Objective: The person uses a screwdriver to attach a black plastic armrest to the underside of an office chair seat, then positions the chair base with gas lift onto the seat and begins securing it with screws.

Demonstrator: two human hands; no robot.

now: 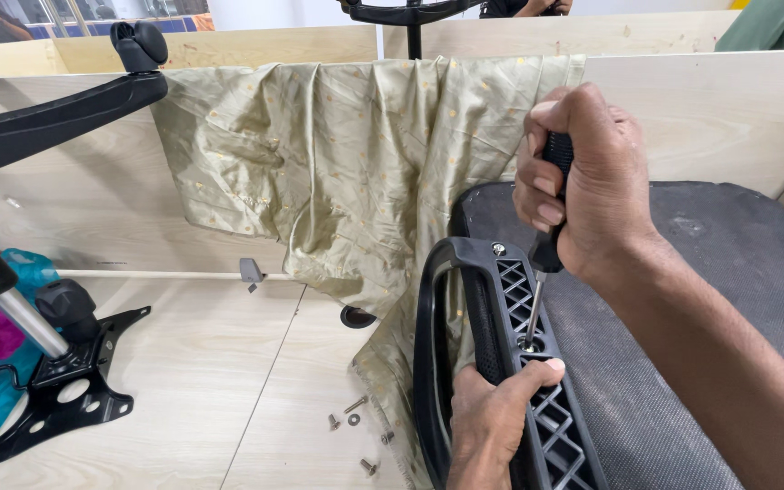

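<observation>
Gripping the black armrest (501,363) from below, the left hand (492,417) is wrapped closed around its latticed bracket, thumb beside the screw hole. Just above, the right hand (583,181) is fisted tight on a black-handled screwdriver (542,272), whose tip stands in that hole. The armrest lies against the grey mesh seat (682,318) at the tabletop's near right. Loose screws (356,436) lie near the front edge; the chair base (56,381) sits at left, and an olive cloth (356,172) drapes over the far partition.
</observation>
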